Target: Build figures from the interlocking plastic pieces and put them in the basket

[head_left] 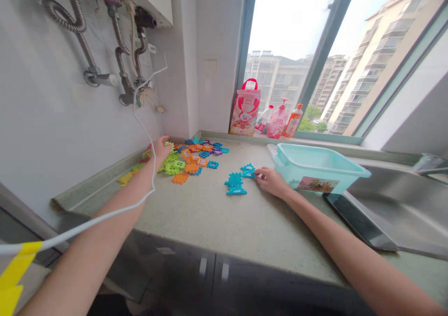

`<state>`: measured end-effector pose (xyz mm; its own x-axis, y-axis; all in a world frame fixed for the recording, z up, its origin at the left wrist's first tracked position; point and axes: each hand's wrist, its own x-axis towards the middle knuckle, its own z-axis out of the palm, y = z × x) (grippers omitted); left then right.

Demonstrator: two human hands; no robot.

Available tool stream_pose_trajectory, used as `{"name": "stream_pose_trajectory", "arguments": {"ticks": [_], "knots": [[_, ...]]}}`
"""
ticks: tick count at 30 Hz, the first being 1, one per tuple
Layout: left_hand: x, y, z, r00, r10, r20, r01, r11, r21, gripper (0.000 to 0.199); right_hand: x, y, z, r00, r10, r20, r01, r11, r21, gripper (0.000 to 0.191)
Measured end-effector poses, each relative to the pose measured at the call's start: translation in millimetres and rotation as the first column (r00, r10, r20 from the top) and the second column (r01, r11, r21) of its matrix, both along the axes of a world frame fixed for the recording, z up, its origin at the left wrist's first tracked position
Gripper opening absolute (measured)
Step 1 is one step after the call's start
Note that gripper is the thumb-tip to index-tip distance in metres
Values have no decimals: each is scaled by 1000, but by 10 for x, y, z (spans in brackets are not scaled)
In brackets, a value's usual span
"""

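Colourful toy pieces lie in a pile on the counter, with green pieces at the left, orange pieces in the middle and blue ones among them. My left hand reaches over the back left of the pile; its fingertips are too small and partly hidden to show a grip. Right of the pile, a few teal pieces sit together on the counter. My right hand has its fingertips closed on the edge of another teal piece, beside that group.
A light teal basin stands right of my right hand, with a black phone before it and a steel sink beyond. Bottles and a pink bag line the windowsill. A white cable crosses my left arm.
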<state>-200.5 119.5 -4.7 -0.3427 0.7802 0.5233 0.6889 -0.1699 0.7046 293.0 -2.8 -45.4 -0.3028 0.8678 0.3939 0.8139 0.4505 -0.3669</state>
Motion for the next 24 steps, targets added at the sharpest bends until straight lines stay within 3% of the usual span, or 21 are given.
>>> {"name": "stream_pose_trajectory", "arguments": {"ticks": [3,6,10,14,19,24], "knots": [[25,-78,31,970,61,-237,-34,992,118,49,-12,-8,3,1000,1,-5,-1,1000,-9,24],[182,-83,128,882,40,-469,73,973,219,42,-37,-11,-4,1000,-16,-18,16,1000,-20,25],[508,149,343,769,-136,-625,188,982,18,40,-60,4,-27,999,-35,-41,34,999,-21,26],[809,546,511,677,-237,-696,120,969,-214,48,-70,5,-31,998,-40,-48,39,999,-8,27],[1147,934,503,684,-232,-692,59,963,-264,31,-94,-27,16,996,-57,-63,56,998,-24,27],[1454,1219,373,794,-147,-590,-8,968,-251,33,-114,-36,55,995,-67,-70,66,998,-21,26]]}}
